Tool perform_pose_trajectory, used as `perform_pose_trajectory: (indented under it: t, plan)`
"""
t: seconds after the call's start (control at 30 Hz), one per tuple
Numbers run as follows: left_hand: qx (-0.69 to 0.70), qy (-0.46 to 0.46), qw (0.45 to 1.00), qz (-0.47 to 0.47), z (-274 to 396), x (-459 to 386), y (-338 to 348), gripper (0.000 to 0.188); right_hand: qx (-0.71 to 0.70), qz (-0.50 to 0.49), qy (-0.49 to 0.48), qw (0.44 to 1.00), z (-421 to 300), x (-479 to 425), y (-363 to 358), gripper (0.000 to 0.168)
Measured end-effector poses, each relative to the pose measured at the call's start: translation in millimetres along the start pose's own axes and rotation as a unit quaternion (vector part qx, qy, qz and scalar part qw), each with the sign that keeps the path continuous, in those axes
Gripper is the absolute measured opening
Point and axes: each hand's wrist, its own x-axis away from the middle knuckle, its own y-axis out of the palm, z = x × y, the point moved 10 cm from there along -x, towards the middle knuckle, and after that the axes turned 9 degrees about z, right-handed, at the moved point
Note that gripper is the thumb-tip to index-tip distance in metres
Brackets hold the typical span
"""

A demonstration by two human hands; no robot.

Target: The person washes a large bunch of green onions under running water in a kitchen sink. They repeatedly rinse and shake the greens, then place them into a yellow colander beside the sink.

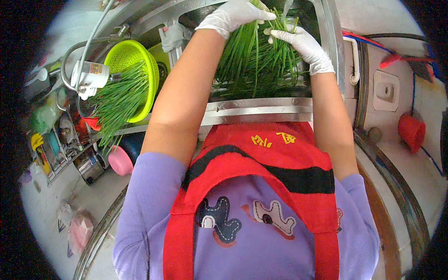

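Observation:
Both my hands wear thin white gloves and are over a steel sink basin [259,105] at the top of the view. My left hand [239,15] is closed around the upper ends of a bunch of long green leaves, like Chinese chives [241,52], which hang down into the basin. Beside it on the right, my right hand [301,40] has its fingers against more of these leaves; its grip is partly hidden by them. A thin stream of water [287,8] falls close by. More such leaves [122,94] lie in a tilted yellow-green plastic colander [150,80] left of the sink basin.
A grey cloth [175,36] hangs by the basin's left side. A hose [89,42] and a white device [91,74] are near the colander. Further left stand a wire rack [64,150] and a pink bowl [120,161]. A red bucket [411,132] is at the far right.

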Motion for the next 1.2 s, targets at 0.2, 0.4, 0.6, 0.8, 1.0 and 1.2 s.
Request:
perform_pose_trajectory:
  t: [0.2, 0.4, 0.6, 0.8, 1.0, 1.2]
  plan:
    - [0.092, -0.015, 0.995, -0.019, -21, -25, 21, 0.014, -0.121, 0.100, 0.023, 0.987, 24, 5, -31, 0.030]
    - [0.137, 0.036, 0.987, -0.079, 9, -18, 43, 0.021, -0.085, 0.090, -0.018, 0.992, 19, 8, -34, 0.026]
    - [0.000, 0.037, 0.997, -0.064, 5, -32, 40, 0.025, -0.140, 0.155, 0.012, 0.978, 28, 11, -46, 0.027]
    - [0.098, 0.056, 0.992, -0.057, 9, -27, 39, 0.017, -0.142, 0.172, 0.000, 0.975, 24, 6, -46, 0.028]
    - [0.140, 0.017, 0.985, -0.096, -6, -28, 43, 0.014, -0.172, 0.161, 0.044, 0.971, 34, 0, -43, 0.027]
    - [0.084, 0.000, 0.995, -0.044, -17, -31, 26, 0.019, -0.218, 0.179, 0.013, 0.959, 20, 0, -35, 0.030]
